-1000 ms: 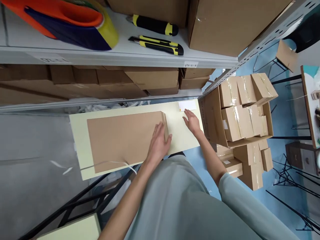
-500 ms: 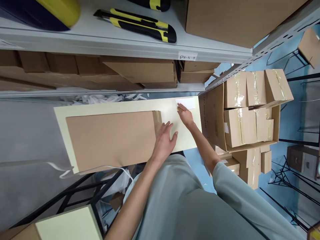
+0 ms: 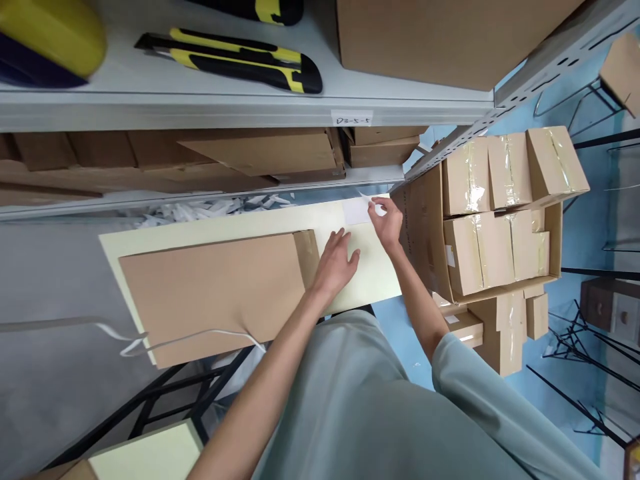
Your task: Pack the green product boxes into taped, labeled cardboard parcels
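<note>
A white paper slip (image 3: pixel 354 212) lies near the right end of a long cream board (image 3: pixel 330 213). My right hand (image 3: pixel 387 223) pinches at the slip's right side with thumb and forefinger, and a thin white edge lifts up by the fingertips. My left hand (image 3: pixel 336 265) is open, its fingers spread low over the board just right of a flat cardboard box (image 3: pixel 215 293). It holds nothing. The cardboard box covers much of the board's left part.
Above the board, a metal shelf (image 3: pixel 200 110) carries a yellow-and-black utility knife (image 3: pixel 240 60) and a cardboard box (image 3: pixel 450 40). A large carton (image 3: pixel 425 233) filled with taped boxes stands at the right. A white cord (image 3: pixel 200 333) crosses the board's lower left.
My right hand has shifted to the slip's right side and closed into a pinch, lifting a thin white edge. My left hand stays open in nearly the same place. The view has shifted slightly.
</note>
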`<state>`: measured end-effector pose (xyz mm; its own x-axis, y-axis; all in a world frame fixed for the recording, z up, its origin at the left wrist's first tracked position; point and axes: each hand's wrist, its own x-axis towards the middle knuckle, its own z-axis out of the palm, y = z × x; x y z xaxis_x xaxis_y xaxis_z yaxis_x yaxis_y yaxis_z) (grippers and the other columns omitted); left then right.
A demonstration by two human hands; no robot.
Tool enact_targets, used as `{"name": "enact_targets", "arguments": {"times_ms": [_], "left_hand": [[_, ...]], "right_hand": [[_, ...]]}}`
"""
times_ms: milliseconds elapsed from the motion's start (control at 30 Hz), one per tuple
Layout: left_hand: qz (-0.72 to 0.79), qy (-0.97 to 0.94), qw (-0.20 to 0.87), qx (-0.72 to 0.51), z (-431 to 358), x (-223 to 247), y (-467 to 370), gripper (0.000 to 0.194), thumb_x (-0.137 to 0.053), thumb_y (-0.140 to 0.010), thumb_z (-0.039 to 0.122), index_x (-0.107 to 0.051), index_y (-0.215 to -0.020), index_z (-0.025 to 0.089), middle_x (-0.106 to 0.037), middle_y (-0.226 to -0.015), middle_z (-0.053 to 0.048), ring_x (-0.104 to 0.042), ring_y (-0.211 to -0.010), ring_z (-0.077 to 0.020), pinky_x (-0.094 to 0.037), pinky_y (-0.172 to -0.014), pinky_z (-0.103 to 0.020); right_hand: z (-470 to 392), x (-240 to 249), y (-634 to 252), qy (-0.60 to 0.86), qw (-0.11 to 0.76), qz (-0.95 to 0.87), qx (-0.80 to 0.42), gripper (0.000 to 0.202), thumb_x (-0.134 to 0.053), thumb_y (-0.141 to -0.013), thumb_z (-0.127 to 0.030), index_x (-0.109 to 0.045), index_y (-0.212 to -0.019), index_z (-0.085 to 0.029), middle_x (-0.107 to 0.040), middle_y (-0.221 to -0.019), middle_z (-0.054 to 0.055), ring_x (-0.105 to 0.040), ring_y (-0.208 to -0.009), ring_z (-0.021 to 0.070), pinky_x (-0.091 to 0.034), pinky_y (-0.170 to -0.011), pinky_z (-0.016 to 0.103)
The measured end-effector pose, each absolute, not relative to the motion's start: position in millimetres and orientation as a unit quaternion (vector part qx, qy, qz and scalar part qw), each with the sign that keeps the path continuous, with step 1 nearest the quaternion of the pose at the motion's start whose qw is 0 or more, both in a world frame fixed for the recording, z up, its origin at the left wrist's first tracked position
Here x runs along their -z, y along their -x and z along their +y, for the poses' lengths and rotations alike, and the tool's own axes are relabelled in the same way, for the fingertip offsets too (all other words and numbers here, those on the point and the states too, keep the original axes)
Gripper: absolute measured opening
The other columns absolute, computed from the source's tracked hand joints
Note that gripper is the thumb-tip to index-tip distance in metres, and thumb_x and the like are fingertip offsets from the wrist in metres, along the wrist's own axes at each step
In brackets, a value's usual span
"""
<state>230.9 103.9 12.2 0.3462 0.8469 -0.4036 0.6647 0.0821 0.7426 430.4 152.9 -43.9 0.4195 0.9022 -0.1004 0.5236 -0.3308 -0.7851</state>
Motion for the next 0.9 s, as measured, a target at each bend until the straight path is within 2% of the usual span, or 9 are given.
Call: {"name": "enact_targets", "arguments": {"times_ms": [100, 167, 267, 467, 567, 767, 900], "left_hand": [[0.514, -0.727, 0.452, -0.043, 136.6, 8.1, -254.1, 0.068, -0.058, -0.102, 0.033, -0.050, -0.164, 0.007, -0.035, -0.182, -0.022, -0.031, -0.170, -0.0404, -0.028, -0.140, -0.056], [0.478, -0.765, 0.432, -0.014, 156.1, 22.0, -272.4, 0.073, -0.058, -0.100, 0.028, -0.044, -0.168, 0.004, -0.028, -0.184, -0.024, -0.026, -0.172, -0.0416, -0.027, -0.140, -0.056], [0.432, -0.805, 0.406, 0.032, 176.4, 39.6, -297.5, 0.078, -0.059, -0.096, 0.021, -0.040, -0.169, 0.003, -0.024, -0.185, -0.025, -0.022, -0.173, -0.0412, -0.027, -0.139, -0.056], [0.407, -0.827, 0.377, 0.091, 189.5, 56.9, -325.4, 0.079, -0.051, -0.094, 0.011, -0.039, -0.172, 0.004, -0.020, -0.187, -0.022, -0.019, -0.174, -0.0396, -0.028, -0.138, -0.060], [0.408, -0.828, 0.373, 0.098, 192.9, 59.0, -331.2, 0.079, -0.049, -0.094, 0.010, -0.039, -0.172, 0.005, -0.019, -0.188, -0.020, -0.020, -0.174, -0.0403, -0.029, -0.137, -0.059], [0.392, -0.833, 0.378, 0.094, 197.9, 59.2, -336.7, 0.082, -0.046, -0.094, 0.009, -0.036, -0.175, 0.011, -0.017, -0.189, -0.013, -0.025, -0.171, -0.0408, -0.040, -0.130, -0.061], [0.394, -0.838, 0.362, 0.110, 198.1, 59.9, -336.5, 0.082, -0.043, -0.095, 0.008, -0.033, -0.176, 0.008, -0.016, -0.189, -0.015, -0.035, -0.164, -0.0392, -0.047, -0.124, -0.060]], "right_hand": [[157.9, 36.8, -465.3, 0.753, 0.429, -0.395, -0.304, 0.037, -0.066, -0.102, -0.057, -0.072, -0.112, -0.022, -0.081, -0.116, 0.009, -0.078, -0.112, 0.0239, -0.061, -0.109, 0.040], [159.3, 35.5, -487.9, 0.748, 0.453, -0.363, -0.322, 0.046, -0.072, -0.096, -0.063, -0.071, -0.113, -0.020, -0.081, -0.113, 0.011, -0.078, -0.109, 0.0242, -0.063, -0.105, 0.039], [158.9, 36.0, -513.9, 0.764, 0.450, -0.332, -0.321, 0.055, -0.078, -0.089, -0.068, -0.073, -0.110, -0.018, -0.082, -0.108, 0.012, -0.078, -0.103, 0.0250, -0.065, -0.100, 0.040], [155.2, 44.3, -538.3, 0.782, 0.425, -0.340, -0.304, 0.056, -0.073, -0.092, -0.072, -0.077, -0.108, -0.017, -0.083, -0.103, 0.011, -0.078, -0.100, 0.0267, -0.064, -0.095, 0.040], [154.0, 52.6, -543.6, 0.788, 0.419, -0.336, -0.301, 0.060, -0.070, -0.093, -0.075, -0.077, -0.105, -0.017, -0.082, -0.098, 0.011, -0.077, -0.093, 0.0258, -0.064, -0.091, 0.039], [152.9, 64.6, -549.1, 0.800, 0.401, -0.329, -0.302, 0.060, -0.065, -0.096, -0.076, -0.076, -0.101, -0.018, -0.081, -0.092, 0.008, -0.076, -0.087, 0.0248, -0.062, -0.085, 0.037], [151.0, 66.4, -550.4, 0.812, 0.392, -0.318, -0.293, 0.056, -0.067, -0.096, -0.072, -0.077, -0.100, -0.018, -0.081, -0.090, 0.008, -0.075, -0.086, 0.0240, -0.061, -0.083, 0.035]]}}
